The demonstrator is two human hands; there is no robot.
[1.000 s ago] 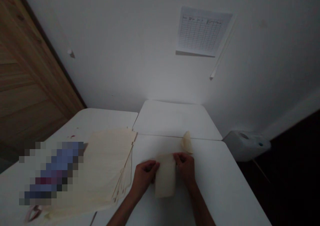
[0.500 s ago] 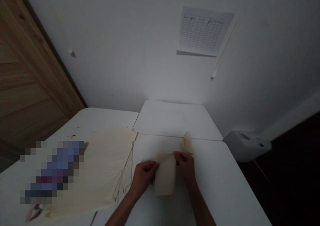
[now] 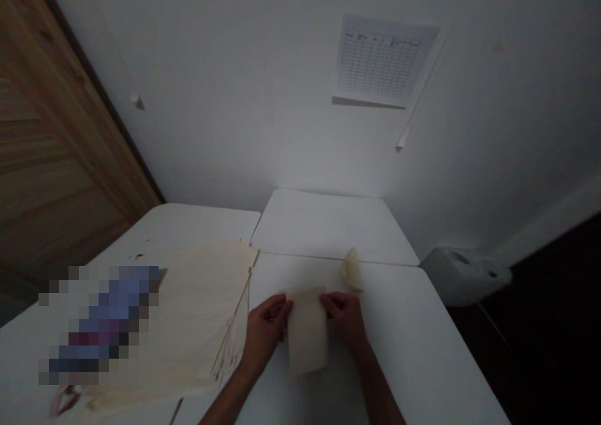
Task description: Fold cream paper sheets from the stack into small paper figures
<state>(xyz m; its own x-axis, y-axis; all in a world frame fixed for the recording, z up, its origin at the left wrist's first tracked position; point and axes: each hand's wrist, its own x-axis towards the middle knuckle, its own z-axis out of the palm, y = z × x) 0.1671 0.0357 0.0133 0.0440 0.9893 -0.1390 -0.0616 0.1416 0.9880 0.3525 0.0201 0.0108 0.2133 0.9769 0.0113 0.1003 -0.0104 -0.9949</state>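
A small beige rectangular piece, paper or thin cloth (image 3: 307, 334), hangs between my two hands above the white table. My left hand (image 3: 267, 328) pinches its upper left edge between thumb and fingers. At the upper right edge my right hand (image 3: 346, 315) pinches it the same way. Just beyond the right hand, a small folded beige piece (image 3: 352, 270) stands on the table. To the left of my left hand lies a stack of large beige sheets (image 3: 201, 312) with uneven right edges.
White tables (image 3: 399, 350) meet at seams. A blurred-out blue item (image 3: 110, 318) lies at left, with pinkish scissor-like handles (image 3: 66, 400) below it. A white plastic container (image 3: 464, 275) sits beyond the right edge. A printed sheet (image 3: 380, 62) hangs on the wall.
The right hand has moved slightly left and down along the piece's top edge; the left hand has shifted slightly left and up. The piece's lower edge now tilts.
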